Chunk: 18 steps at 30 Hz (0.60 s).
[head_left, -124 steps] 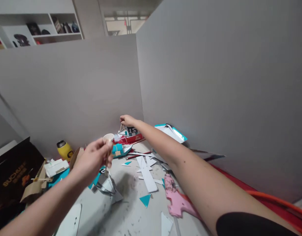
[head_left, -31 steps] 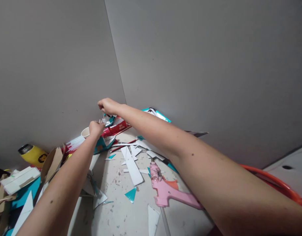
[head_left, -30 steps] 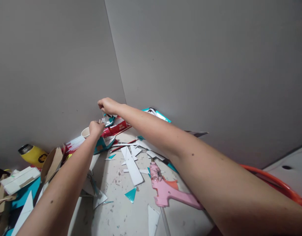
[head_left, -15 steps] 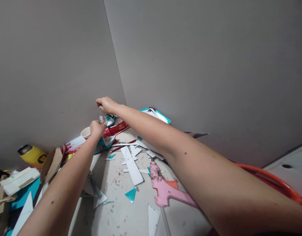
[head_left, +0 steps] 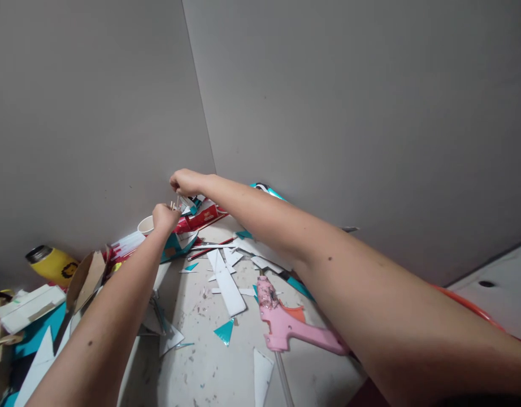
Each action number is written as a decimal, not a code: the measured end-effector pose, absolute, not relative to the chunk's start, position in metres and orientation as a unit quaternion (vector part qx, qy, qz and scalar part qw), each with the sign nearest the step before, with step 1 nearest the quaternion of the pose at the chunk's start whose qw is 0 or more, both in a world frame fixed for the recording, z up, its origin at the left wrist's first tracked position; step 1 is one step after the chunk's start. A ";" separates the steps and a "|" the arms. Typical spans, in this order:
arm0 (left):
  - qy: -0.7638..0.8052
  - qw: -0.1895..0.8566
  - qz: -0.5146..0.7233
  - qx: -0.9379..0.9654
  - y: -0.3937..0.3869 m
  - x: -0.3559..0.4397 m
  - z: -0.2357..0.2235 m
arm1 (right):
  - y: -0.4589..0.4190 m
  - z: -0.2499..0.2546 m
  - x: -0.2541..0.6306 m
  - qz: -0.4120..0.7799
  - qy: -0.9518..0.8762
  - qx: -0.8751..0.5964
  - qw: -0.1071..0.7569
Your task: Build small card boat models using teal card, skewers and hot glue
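Note:
At the far end of the table, by the wall corner, my left hand [head_left: 165,217] is closed around a few thin wooden sticks [head_left: 172,206], their tips poking up above the fingers. Just above and to the right, my right hand [head_left: 186,182] is pinched on a thin stick [head_left: 178,200] that points down toward the left hand. The fingers hide most of it. A white paper cup [head_left: 146,225] stands left of my left hand. Behind and below the hands lie a red packet [head_left: 205,216] and teal-and-white scraps [head_left: 194,205].
A pink glue gun [head_left: 279,325] lies under my right forearm, a glue stick [head_left: 283,379] trailing from it. White board strips [head_left: 229,288] and a teal triangle [head_left: 224,332] are scattered on the table [head_left: 201,362]. A yellow bottle [head_left: 55,265] and cardboard pieces [head_left: 88,282] crowd the left.
My right hand has shifted slightly right and down, closer to my left hand. The small white piece seen on its stick earlier can no longer be made out. My left hand has risen slightly.

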<state>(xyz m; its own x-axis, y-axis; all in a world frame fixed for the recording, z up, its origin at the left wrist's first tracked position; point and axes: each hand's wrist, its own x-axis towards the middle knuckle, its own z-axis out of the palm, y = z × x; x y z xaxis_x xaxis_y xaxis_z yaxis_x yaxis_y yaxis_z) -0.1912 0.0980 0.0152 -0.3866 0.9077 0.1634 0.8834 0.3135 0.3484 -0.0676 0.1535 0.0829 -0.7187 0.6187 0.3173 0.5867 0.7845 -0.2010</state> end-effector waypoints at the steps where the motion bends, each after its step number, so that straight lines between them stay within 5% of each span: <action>1: 0.811 0.033 0.193 0.552 0.098 -0.191 0.016 | 0.154 0.082 -0.066 0.039 -0.926 -0.324 0.188; 18: 0.811 0.065 0.235 0.532 0.108 -0.197 0.015 | 0.154 0.069 -0.060 0.026 -0.917 -0.347 0.194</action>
